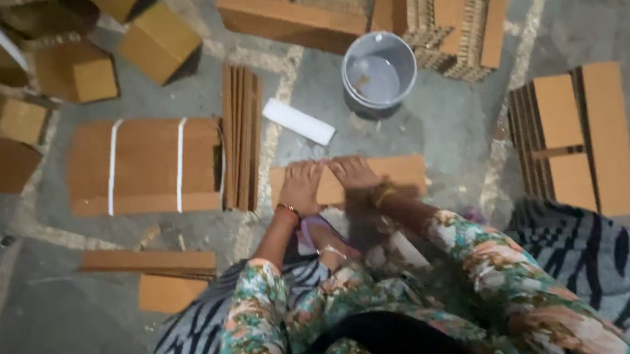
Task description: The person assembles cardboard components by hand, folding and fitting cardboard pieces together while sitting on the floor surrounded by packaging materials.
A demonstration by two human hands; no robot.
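Note:
A flat brown cardboard piece (402, 173) lies on the grey floor in front of me. My left hand (302, 186) presses flat on its left part, fingers pointing away from me. My right hand (353, 173) presses down right beside it, near the middle of the piece. Both hands lie palm down with fingers together, gripping nothing. A foot (326, 240) shows below the hands, by my floral sleeves.
A grey bucket (379, 72) stands just beyond the piece, a white flat strip (298, 121) to its left. A strapped cardboard bundle (144, 166) and upright sheets (242, 136) lie left. More stacks (574, 139) sit right, boxes (159, 41) at the back left.

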